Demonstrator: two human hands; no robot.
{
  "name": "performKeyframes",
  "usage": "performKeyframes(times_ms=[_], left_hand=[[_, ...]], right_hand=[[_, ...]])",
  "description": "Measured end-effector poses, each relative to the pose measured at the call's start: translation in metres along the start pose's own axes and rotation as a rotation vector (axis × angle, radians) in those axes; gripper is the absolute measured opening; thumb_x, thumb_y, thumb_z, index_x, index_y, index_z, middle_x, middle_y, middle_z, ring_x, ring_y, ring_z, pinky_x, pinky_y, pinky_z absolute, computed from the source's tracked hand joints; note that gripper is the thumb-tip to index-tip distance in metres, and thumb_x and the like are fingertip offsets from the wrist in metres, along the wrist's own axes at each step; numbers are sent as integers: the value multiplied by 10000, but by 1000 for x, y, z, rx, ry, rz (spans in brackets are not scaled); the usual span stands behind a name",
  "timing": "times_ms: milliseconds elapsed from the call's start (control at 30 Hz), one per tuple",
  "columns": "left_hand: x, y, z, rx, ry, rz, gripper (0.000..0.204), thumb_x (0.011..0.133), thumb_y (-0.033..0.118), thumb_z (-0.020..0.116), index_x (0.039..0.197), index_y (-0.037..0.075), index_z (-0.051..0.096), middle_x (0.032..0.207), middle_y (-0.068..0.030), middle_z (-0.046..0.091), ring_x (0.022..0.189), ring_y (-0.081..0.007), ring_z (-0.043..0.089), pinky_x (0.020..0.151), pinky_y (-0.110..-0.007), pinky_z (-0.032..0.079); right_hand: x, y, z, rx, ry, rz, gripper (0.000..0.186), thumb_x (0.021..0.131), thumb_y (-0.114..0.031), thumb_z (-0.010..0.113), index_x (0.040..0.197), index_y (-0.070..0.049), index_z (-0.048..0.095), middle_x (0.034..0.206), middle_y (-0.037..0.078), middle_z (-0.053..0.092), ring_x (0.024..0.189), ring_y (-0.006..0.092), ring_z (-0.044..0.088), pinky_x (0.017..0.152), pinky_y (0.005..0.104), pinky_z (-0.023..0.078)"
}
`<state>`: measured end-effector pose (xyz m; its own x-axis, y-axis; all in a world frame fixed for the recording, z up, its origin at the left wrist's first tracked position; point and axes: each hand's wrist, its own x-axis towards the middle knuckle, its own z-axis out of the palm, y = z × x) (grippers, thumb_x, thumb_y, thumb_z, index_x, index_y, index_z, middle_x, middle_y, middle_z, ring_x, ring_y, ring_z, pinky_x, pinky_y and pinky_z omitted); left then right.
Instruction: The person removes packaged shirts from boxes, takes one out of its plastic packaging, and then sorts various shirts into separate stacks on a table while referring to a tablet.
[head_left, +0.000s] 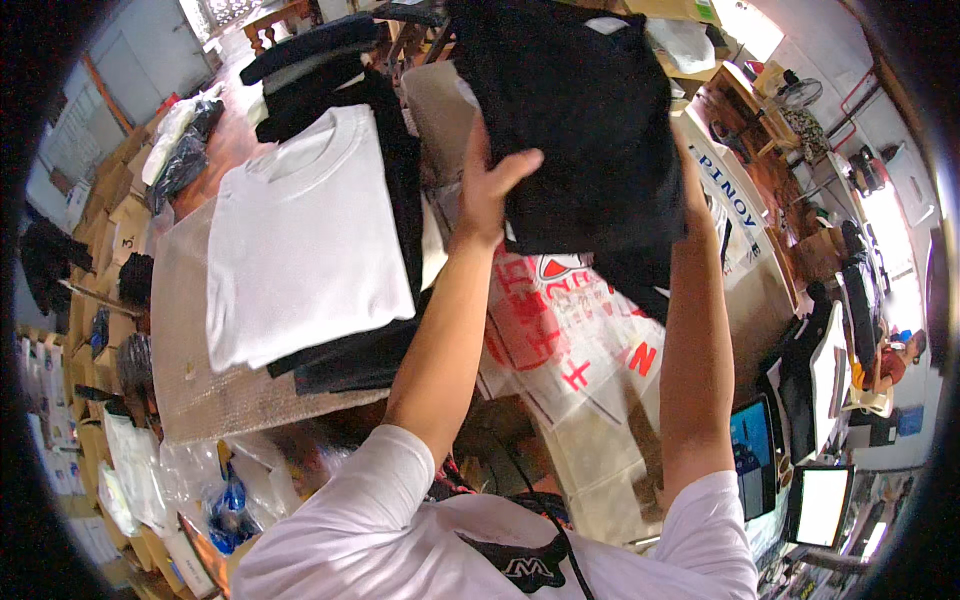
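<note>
Both my hands hold up a folded black shirt in front of me, a pale tag near its far edge. My left hand grips the left side, thumb lying over the cloth and fingers hidden beneath. At the right edge, my right hand holds the shirt from the side, its fingers mostly hidden by the fabric. To the left, a folded white T-shirt lies on top of dark folded garments. Under the held shirt, a whitish plastic bag with red print is spread out.
Bubble wrap covers the table's left part. More dark folded clothes are stacked at the far side. Cardboard boxes line the left. On the right are a laptop, a monitor and a seated person.
</note>
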<state>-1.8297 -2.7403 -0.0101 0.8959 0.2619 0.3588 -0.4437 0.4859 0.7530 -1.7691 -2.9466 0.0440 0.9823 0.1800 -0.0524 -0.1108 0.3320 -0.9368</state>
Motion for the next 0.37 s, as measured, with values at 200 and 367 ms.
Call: performKeyframes(times_ms=[200,367], left_hand=[[4,-80,-59,62,501,-97,471,738,203,690,1176,64,582,1105,-94,610,986,-254,597,860,-386,487],[-9,-72,-68,52,527,-148,624,775,379,669,1300,90,493,1300,-72,517,1197,-220,483,1047,-388,337]], right_hand=[[101,103,-38,-432,37,133,592,905,-452,538,1286,1,517,1265,132,556,1135,263,532,1004,347,374],[46,88,-65,-649,-63,-71,667,853,-483,615,1322,-24,495,1262,119,569,1163,210,521,1031,336,345]])
